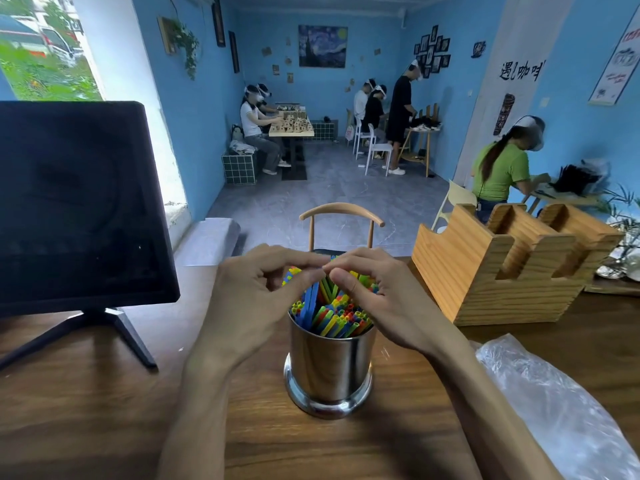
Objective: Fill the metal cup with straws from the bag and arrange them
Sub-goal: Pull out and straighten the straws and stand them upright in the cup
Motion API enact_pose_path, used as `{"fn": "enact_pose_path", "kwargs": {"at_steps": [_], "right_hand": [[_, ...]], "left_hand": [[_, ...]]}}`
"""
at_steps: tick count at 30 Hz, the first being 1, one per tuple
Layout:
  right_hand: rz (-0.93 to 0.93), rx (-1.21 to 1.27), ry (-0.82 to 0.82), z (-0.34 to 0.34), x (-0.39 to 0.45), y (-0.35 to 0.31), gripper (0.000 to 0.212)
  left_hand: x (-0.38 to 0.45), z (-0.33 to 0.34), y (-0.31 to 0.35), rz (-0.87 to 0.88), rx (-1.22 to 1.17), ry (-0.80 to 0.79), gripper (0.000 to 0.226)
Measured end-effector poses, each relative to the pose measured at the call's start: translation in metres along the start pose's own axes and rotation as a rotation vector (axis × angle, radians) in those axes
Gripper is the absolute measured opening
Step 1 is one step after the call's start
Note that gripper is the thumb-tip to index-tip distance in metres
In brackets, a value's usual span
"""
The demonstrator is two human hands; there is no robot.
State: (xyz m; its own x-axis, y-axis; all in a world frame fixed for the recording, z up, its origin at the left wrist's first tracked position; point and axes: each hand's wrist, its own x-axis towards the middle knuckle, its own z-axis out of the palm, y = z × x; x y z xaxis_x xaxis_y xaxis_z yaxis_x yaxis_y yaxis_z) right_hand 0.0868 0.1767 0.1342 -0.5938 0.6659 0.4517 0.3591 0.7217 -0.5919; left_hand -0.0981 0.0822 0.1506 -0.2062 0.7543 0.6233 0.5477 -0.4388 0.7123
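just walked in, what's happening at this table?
A person is sorting coloured straws standing in a metal cup on the wooden table. Both hands work above the cup: the left hand and right hand have fingers curled around the straw tops, gathering them. The cup already looks full. A clear plastic bag lies to the right, apparently empty.

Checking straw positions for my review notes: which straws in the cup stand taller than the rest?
The blue straws at the left side of the metal cup, beside the left hand; they rise higher, while the mixed-colour straws sit lower near the rim.
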Motion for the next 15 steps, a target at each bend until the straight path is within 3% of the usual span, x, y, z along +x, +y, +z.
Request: {"fn": "enact_pose_path", "kwargs": {"at_steps": [7,15], "right_hand": [[-0.098,0.072,-0.097,0.007,-0.003,-0.009,0.034],[-0.053,0.394,-0.072,-0.006,-0.003,-0.012,0.020]], "left_hand": [[0.001,-0.001,0.008,0.089,-0.251,0.354,0.025],[0.002,-0.004,0.011,0.013,-0.438,0.512,0.024]]}}
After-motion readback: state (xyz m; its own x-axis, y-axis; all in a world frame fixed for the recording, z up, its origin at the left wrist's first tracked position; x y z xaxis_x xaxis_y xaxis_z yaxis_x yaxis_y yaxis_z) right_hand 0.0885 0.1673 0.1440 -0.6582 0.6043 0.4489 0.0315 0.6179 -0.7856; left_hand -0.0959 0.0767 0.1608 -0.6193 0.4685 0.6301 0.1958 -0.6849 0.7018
